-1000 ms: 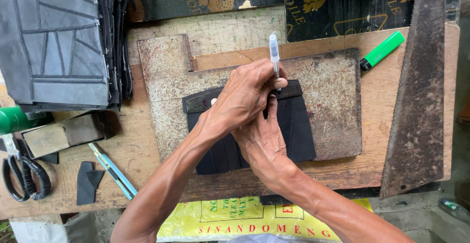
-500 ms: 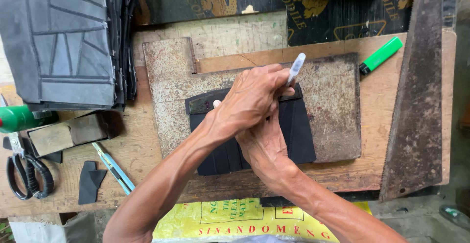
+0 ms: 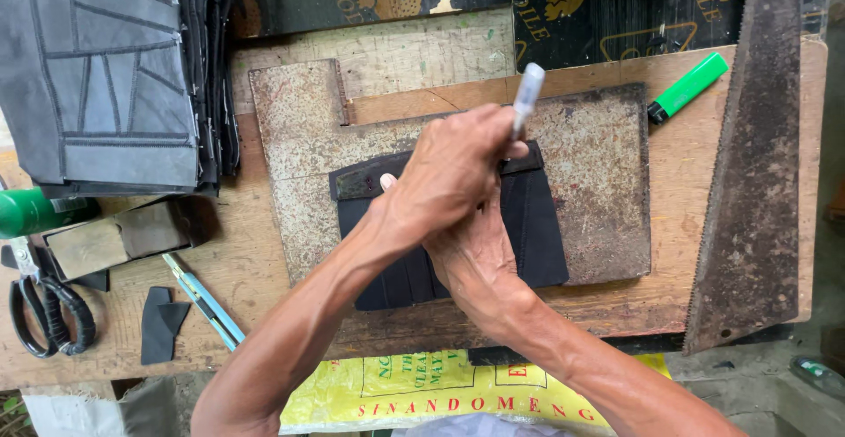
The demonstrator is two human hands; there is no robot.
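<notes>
Moved: the pen [image 3: 526,98] has tipped over to lean up and to the right, where a second ago it stood nearly straight up the picture; both hands have stayed over the dark piece.
Pen axis: long axis runs from the fist up and slightly right, the pale capped end pointing away from the person; the lower end is buried in the fist.
Left hand [image 3: 453,173]: curled tight around the pen, on top of the other hand.
Right hand [image 3: 475,248]: lies under the left one, pressing flat on the black material [image 3: 541,226]; whether its fingers grip anything I cannot tell.
Black material: a pleated dark piece lying on the rusty metal plate [image 3: 590,182], its pleats running towards the person, its middle covered by the hands.
Plate: rests on the wooden counter [image 3: 264,270], near its middle.
Around: green marker [image 3: 688,87] to the upper right; saw blade [image 3: 748,173] along the right edge, its tip cut off at the top; scissors [image 3: 40,301] and a blue-handled knife [image 3: 204,301] at the left; stacked grey panels [image 3: 106,67] at the upper left, partly out of frame.
Hidden: the pen's writing end and the spot it touches.
</notes>
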